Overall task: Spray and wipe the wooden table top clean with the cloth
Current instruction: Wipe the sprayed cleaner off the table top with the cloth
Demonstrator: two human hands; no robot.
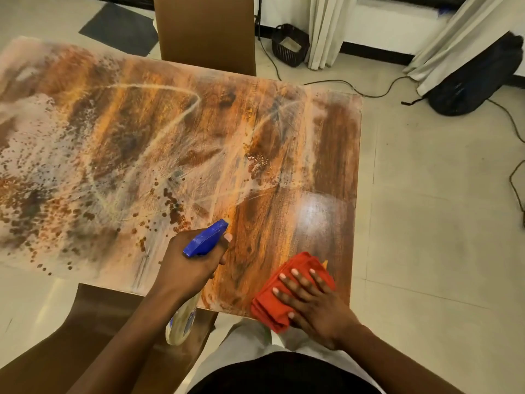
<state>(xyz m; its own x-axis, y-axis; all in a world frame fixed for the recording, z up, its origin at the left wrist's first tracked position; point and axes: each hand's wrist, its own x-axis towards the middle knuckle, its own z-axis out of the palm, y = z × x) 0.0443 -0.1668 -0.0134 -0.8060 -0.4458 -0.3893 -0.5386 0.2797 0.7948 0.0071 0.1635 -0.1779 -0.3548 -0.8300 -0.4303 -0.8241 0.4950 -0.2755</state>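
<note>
Here, from my remote post, I see the wooden table top (181, 143) filling most of the head view, its left and middle parts covered in pale smears, arcs and dark speckled droplets, its near right part showing cleaner grain with a bright glare spot. The left hand (189, 265) is clenched around the neck of the spray bottle (206, 238); the blue spray head points away from me over the table, a fingertip sits at the trigger, and the pale bottle body hangs below the near table edge. The right hand (309, 301) lies flat, fingers spread, pressing on the folded red cloth (272, 305), which rests on the near right corner of the table and slightly overhangs its edge. Two brown chairs stand at the table, one (206, 32) at the far side, one (108, 311) at the near left. A black bag (474, 81), a small dark basket (289, 45) and cables (369, 91) lie on the tiled floor beyond.
</note>
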